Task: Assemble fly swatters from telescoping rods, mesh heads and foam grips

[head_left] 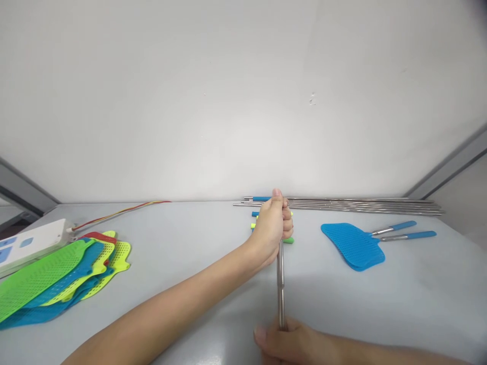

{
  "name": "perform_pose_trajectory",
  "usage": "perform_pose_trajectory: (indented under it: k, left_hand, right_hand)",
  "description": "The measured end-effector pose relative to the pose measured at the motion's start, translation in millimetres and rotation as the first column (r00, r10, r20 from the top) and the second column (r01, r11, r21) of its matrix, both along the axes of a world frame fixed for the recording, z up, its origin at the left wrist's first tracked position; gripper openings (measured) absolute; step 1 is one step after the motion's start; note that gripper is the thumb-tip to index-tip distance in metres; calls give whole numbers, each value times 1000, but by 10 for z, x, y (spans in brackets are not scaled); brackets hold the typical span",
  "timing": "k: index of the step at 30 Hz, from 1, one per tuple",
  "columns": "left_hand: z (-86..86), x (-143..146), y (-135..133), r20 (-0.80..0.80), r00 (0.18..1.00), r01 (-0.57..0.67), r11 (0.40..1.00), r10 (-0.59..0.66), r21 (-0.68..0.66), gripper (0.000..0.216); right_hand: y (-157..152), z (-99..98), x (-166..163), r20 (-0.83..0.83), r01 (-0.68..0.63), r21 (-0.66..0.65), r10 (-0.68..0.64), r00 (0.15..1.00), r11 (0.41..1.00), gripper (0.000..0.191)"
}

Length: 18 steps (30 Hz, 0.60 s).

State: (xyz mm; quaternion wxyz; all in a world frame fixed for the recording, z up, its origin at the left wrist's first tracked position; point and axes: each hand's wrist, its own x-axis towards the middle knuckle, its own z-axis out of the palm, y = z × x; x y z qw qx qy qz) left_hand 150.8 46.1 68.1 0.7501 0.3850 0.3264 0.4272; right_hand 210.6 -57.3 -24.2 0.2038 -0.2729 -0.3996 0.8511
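Note:
My left hand (271,225) is wrapped in a fist, thumb up, round the upper part of a metal telescopic rod (280,284). Below it, nearer to me, my right hand (291,342) grips the lower end of the same rod, somewhat blurred. The rod points away from me above the table, and its far end is hidden by my left fist. Short coloured grip tubes (289,240) in green, blue and yellow lie behind my left hand, which partly covers them.
Along the wall lies a bundle of thin metal rods (357,204). To the right are blue fly swatters (353,246) with blue-gripped metal handles. At left, several coloured swatter heads (49,279) overlap beside a white device (38,243) with a red-yellow cable (122,213).

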Motion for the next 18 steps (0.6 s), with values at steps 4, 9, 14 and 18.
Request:
perform_pose_trajectory:
  k: [4, 9, 14, 18]
  left_hand:
    - [-2, 0, 9, -11, 1000, -11, 1000, 10, -3, 40]
    - [-26, 21, -31, -11, 1000, 15, 1000, -15, -13, 39]
    - [-27, 22, -41, -6, 1000, 19, 1000, -19, -4, 40]
    - [-40, 30, -56, -4, 1000, 14, 1000, -14, -3, 40]
  right_hand:
    - [-4, 40, -28, -133, 25, -71, -34, 991, 997, 52]
    - [-14, 49, -48, -211, 31, -119, -56, 976, 992, 53]
    - [-16, 70, -69, -238, 49, -127, -78, 968, 991, 53]
    - [-24, 71, -85, -253, 94, -176, -137, 958, 980, 54]
